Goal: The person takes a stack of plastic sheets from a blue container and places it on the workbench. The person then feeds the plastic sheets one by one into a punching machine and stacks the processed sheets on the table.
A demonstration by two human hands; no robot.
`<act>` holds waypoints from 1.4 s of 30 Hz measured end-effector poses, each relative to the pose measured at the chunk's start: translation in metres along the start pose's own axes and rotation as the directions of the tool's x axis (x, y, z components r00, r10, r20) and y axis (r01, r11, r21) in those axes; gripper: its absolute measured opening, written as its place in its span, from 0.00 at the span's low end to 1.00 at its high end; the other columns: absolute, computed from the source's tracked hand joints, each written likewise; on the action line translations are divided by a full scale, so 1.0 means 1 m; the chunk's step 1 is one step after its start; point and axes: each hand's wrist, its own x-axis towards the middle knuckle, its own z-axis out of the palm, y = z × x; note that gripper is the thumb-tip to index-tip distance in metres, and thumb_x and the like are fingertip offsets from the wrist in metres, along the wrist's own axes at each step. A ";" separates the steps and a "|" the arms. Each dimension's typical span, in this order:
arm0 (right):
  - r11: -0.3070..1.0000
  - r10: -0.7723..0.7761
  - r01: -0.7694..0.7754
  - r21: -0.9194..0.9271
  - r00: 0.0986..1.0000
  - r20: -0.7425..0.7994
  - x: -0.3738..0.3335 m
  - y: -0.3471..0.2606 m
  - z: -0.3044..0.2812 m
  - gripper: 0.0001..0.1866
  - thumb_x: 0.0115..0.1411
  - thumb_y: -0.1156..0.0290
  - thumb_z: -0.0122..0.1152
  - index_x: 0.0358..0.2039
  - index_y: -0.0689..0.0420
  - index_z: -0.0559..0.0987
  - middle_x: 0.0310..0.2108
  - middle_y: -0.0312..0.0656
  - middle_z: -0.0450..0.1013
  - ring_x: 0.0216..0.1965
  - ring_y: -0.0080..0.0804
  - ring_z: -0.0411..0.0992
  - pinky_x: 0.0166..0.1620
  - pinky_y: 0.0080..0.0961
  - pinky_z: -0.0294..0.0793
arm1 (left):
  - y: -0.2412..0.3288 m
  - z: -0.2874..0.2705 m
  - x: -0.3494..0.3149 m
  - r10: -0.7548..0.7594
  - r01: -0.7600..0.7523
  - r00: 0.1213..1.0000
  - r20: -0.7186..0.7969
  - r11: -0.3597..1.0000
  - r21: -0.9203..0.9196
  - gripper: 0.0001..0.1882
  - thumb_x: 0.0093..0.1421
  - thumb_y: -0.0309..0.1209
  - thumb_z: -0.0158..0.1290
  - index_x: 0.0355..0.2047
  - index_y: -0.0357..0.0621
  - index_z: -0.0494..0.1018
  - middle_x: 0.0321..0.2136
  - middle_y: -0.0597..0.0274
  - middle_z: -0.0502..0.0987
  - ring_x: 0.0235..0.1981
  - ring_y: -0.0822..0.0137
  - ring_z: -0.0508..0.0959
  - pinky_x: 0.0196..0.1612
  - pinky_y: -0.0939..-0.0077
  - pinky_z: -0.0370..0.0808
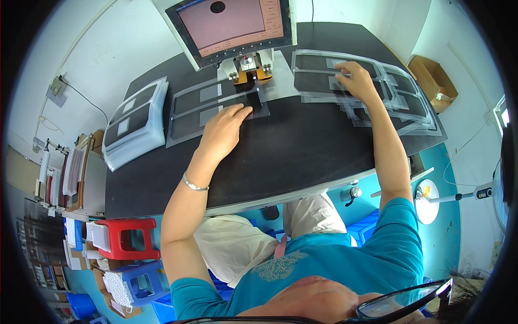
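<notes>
Our left hand (224, 127) presses flat, fingers open, on a clear sheet (216, 110) under the press head; our right hand (356, 81) rests open on the sheet stack (324, 81).

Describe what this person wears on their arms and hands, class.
Both forearms are bare. The left hand has a thin silver bracelet at the wrist. The right hand wears nothing. Short teal sleeves cover the upper arms; no gloves.

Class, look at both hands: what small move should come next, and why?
Probably the right hand should draw one clear sheet off the spread pile at the right. It already rests flat on that pile, while the left hand presses a sheet in place below the small machine.
</notes>
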 end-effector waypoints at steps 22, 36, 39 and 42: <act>1.000 0.008 -0.008 0.005 1.000 0.013 0.000 -0.001 0.000 0.18 0.56 0.68 0.66 0.48 0.57 0.82 0.45 0.45 0.79 0.45 0.38 0.78 0.49 0.34 0.76 | -0.017 0.019 0.008 -0.003 0.004 1.000 -0.022 0.999 0.038 0.22 0.64 0.23 0.48 0.59 0.49 0.70 0.58 0.57 0.72 0.57 0.53 0.73 0.58 0.62 0.73; 0.998 0.038 -0.038 0.053 0.999 0.016 -0.002 -0.005 -0.002 0.17 0.56 0.68 0.65 0.46 0.57 0.82 0.47 0.46 0.78 0.44 0.37 0.79 0.51 0.35 0.76 | -0.036 -0.023 -0.008 -0.065 0.073 0.993 0.102 0.994 -0.078 0.25 0.55 0.14 0.47 0.51 0.49 0.76 0.51 0.60 0.77 0.51 0.54 0.77 0.51 0.62 0.77; 0.997 0.042 -0.044 0.059 0.998 0.042 0.000 -0.009 -0.002 0.17 0.55 0.68 0.65 0.46 0.57 0.82 0.47 0.46 0.79 0.44 0.38 0.79 0.51 0.34 0.76 | -0.042 -0.015 -0.005 -0.060 0.061 0.998 0.029 0.997 -0.038 0.25 0.55 0.14 0.47 0.51 0.49 0.77 0.49 0.61 0.78 0.51 0.54 0.77 0.50 0.62 0.77; 0.998 0.020 -0.022 0.060 0.999 0.031 -0.002 -0.007 -0.001 0.18 0.56 0.68 0.65 0.47 0.57 0.82 0.45 0.46 0.79 0.45 0.37 0.79 0.48 0.33 0.77 | -0.040 -0.001 0.006 -0.129 0.130 0.992 -0.014 0.988 0.088 0.25 0.55 0.15 0.48 0.52 0.48 0.76 0.49 0.61 0.78 0.51 0.55 0.77 0.49 0.63 0.78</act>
